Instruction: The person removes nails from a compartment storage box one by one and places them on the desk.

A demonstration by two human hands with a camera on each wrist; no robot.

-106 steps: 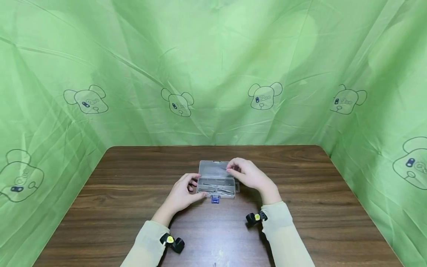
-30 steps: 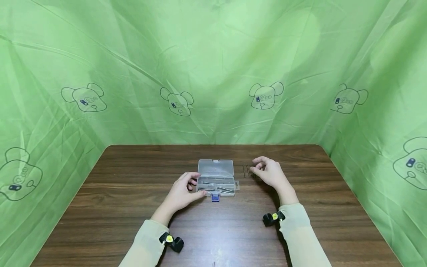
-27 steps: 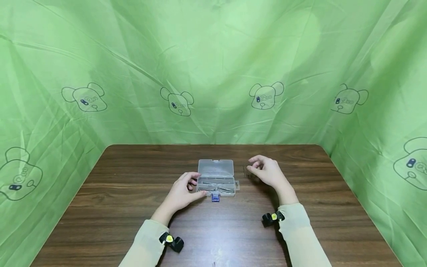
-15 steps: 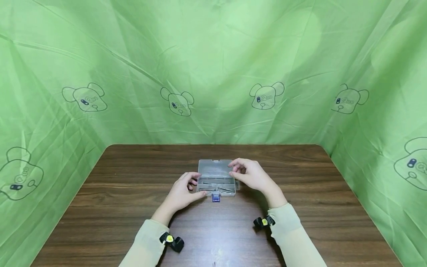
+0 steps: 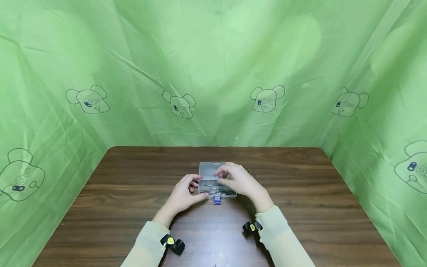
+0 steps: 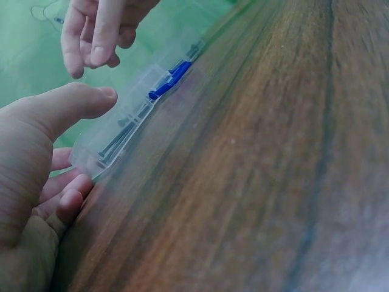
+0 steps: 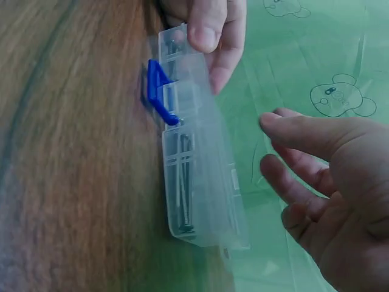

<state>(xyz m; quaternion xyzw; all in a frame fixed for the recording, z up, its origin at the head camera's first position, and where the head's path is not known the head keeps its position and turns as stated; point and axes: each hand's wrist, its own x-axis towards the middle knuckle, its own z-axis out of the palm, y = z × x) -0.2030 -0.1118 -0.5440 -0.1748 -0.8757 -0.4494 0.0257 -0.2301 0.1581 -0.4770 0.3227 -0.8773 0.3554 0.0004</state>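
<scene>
A clear plastic box (image 5: 207, 169) stands on the table with its lid tipped back and its blue latch (image 5: 217, 200) hanging down at the front. Long thin metal pieces that look like nails (image 7: 185, 182) lie in its compartments. My left hand (image 5: 182, 193) holds the box's left end, thumb at the front corner and fingers round the side. Over the box's right half hovers my right hand (image 5: 237, 180), thumb and fingers apart with nothing visible between them in the right wrist view. It hides part of the lid and the rear compartment.
Thin nail-like pieces (image 5: 251, 172) lie on the brown wooden table (image 5: 293, 207) to the right of the box. A green cloth backdrop (image 5: 213, 122) with printed bear heads rises behind and beside the table. Each sleeve carries a black wrist camera (image 5: 176, 245).
My right hand was at the thin pieces on the table right of the box a second ago, then moved left over the box. My left hand has kept its hold.
</scene>
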